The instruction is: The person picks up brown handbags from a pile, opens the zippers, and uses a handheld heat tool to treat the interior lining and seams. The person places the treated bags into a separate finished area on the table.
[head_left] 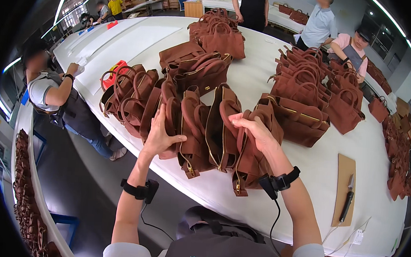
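A row of brown handbags with gold zips stands close together on the white table in front of me. My left hand (158, 137) lies against a brown handbag (168, 152) on the left of the row, fingers stretched up and thumb spread right. My right hand (258, 134) is closed about the handles of another handbag (255, 161) at the right of the row; some of its fingers are hidden. Between the hands stand an unzipped handbag (220, 148), its dark inside showing, and a handbag with drooping handles (192, 144).
More brown handbags (304, 83) crowd the table at the far right and far middle. A knife (347, 203) lies on a brown board (346, 165) at right, near a cable and white socket (358, 237). One co-worker (57, 91) stands left; others stand across the table.
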### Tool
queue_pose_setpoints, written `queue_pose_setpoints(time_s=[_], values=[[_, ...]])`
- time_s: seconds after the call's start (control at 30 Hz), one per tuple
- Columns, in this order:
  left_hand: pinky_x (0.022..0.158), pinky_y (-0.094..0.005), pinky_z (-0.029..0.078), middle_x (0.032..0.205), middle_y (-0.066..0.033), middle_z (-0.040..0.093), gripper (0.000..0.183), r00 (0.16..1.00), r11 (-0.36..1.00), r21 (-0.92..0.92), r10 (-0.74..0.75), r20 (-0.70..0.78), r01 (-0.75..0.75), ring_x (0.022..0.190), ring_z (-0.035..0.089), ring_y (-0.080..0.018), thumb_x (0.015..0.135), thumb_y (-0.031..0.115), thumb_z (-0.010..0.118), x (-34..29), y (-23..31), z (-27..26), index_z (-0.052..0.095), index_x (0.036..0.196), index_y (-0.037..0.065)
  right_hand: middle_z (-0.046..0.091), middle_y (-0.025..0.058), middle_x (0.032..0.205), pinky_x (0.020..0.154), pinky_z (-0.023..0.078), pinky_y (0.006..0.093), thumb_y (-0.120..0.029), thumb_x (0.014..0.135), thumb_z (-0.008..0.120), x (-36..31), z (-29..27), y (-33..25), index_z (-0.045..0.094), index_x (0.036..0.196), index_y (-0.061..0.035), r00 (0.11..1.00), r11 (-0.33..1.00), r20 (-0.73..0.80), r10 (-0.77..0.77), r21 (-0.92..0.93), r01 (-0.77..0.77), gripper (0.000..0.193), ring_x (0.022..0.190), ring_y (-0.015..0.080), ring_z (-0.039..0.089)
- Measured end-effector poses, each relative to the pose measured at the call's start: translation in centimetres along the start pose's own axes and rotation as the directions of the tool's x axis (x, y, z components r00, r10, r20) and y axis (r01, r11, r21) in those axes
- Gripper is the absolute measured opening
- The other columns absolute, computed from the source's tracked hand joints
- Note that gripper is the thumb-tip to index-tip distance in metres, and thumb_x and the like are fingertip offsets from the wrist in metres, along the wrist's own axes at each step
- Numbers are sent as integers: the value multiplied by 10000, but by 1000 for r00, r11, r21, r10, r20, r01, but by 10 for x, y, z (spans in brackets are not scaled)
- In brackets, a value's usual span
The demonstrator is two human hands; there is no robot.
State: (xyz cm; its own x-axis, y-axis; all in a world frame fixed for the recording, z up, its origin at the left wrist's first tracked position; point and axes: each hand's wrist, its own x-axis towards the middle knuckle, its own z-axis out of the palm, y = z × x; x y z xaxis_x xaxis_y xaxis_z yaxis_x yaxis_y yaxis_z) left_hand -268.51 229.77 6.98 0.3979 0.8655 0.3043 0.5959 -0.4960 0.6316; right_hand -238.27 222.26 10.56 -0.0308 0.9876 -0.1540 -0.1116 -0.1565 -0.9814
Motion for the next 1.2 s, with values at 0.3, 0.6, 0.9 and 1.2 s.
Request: queue_pose_setpoints(time_s=[0.3, 0.6, 0.9, 1.2], values=[[1012, -461, 308, 1332, -250, 310, 1090, 964, 965, 249, 143, -223, -86, 1205, 348, -405, 614, 244, 834, 27, 35, -10, 157, 1432, -4, 582, 28, 1065, 883, 415, 238, -234, 837, 641, 15, 51, 15, 432, 1298, 35, 953, 937, 287, 94, 298, -182, 573, 963, 89, 543], [501, -334, 540, 720, -175, 669, 998, 890, 968, 249, -124, 440, 12, 582, 664, -266, 684, 156, 699, 269, 85, -37, 61, 1435, 4, 565, 73, 1175, 918, 415, 234, -170, 854, 618, 24, 54, 24, 369, 1355, 56, 954, 943, 275, 116, 272, -193, 604, 1042, 104, 538], [405, -322, 475, 630, -117, 596, 964, 886, 969, 246, -135, 443, 25, 481, 568, -197, 647, 98, 729, 357, 51, -2, 174, 1433, 41, 548, 94, 1225, 941, 395, 221, -197, 809, 660, 26, 50, 31, 396, 1354, 32, 955, 913, 248, 161, 330, -240, 648, 1074, 116, 535], [435, -317, 498, 737, -138, 636, 987, 870, 933, 353, -122, 477, -63, 561, 611, -220, 633, 115, 741, 359, 52, -6, 165, 1430, 20, 566, 73, 1198, 936, 397, 228, -221, 816, 651, 42, 46, 49, 415, 1343, 23, 956, 922, 250, 151, 314, -227, 627, 1057, 106, 541]])
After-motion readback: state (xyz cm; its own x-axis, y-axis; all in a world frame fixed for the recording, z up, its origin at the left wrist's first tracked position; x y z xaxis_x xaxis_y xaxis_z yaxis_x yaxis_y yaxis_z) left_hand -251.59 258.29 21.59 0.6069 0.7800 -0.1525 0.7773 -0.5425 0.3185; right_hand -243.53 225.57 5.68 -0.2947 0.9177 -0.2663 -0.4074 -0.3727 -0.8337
